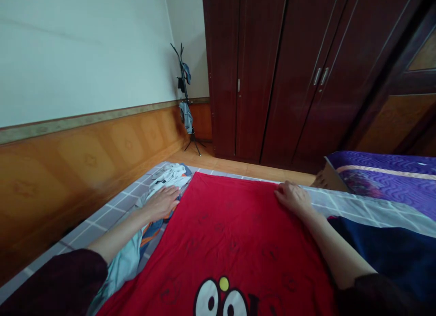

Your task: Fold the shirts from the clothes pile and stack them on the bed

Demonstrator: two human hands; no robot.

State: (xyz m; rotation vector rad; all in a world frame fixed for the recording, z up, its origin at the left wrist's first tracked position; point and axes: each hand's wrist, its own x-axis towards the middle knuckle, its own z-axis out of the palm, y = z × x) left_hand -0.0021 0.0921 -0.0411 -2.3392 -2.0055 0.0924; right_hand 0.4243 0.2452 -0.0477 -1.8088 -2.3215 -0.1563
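A red cloth garment [235, 225] with cartoon eyes printed near the bottom of the view lies spread on a grey checked bed sheet [112, 211]. My left hand [163, 201] rests palm down at the garment's upper left edge, partly over a pile of light and blue clothes [127, 257], its fingers stretched and pointing right. At the upper right corner, my right hand [293, 197] lies on the red cloth's edge with its fingers bent; whether they pinch the fabric is hard to make out.
Dark blue cloth [388, 248] lies to the right. Beyond the bed stand a dark red wardrobe [265, 79] and a black coat rack [185, 91] with items hung on it. A purple-covered surface [391, 175] is at the right, and a wood-panelled wall [88, 157] borders the left.
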